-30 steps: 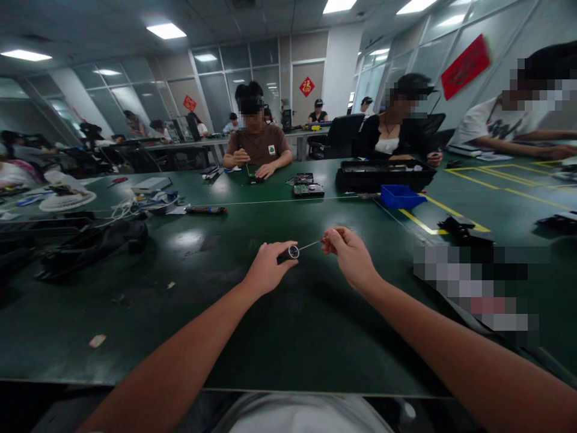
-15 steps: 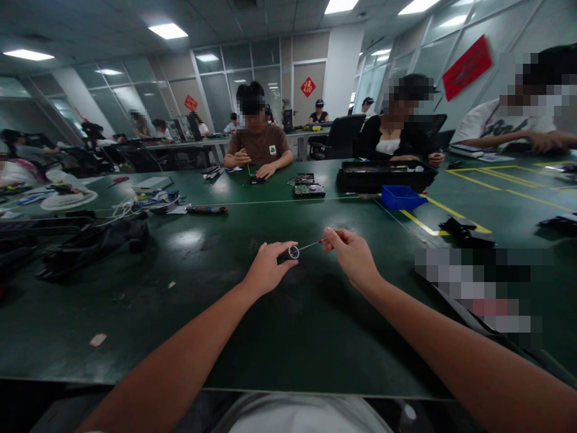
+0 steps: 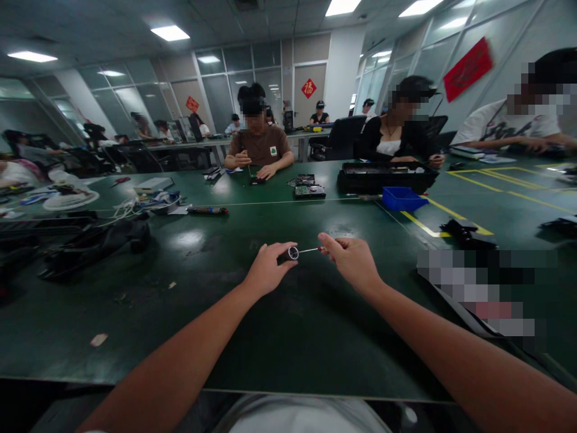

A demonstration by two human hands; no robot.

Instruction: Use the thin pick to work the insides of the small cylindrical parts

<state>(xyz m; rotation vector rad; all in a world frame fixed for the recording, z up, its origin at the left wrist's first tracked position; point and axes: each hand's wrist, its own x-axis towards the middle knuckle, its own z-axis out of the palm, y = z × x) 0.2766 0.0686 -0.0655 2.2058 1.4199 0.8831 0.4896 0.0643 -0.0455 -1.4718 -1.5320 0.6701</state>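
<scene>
Just above the green table, my left hand is closed around a short dark cylindrical part with a pale ring at its end. Thumb and fingers grip it from the left, and the ring end faces me. From the right, my right hand pinches a screwdriver with a thin metal shaft and a red bit near the fingertips. Its shaft points left and its tip meets the ringed end, though whether it sits inside cannot be made out. The right fingers hide the screwdriver's handle.
Beyond my hands lie circuit-board drives, a blue bin and a long black tray. A black part and a white fan-like cover are at left. A co-worker works opposite.
My right hand has lowered and turned slightly, so the screwdriver's shaft lies closer to level. My left hand and the dark cylindrical part have stayed nearly still.
</scene>
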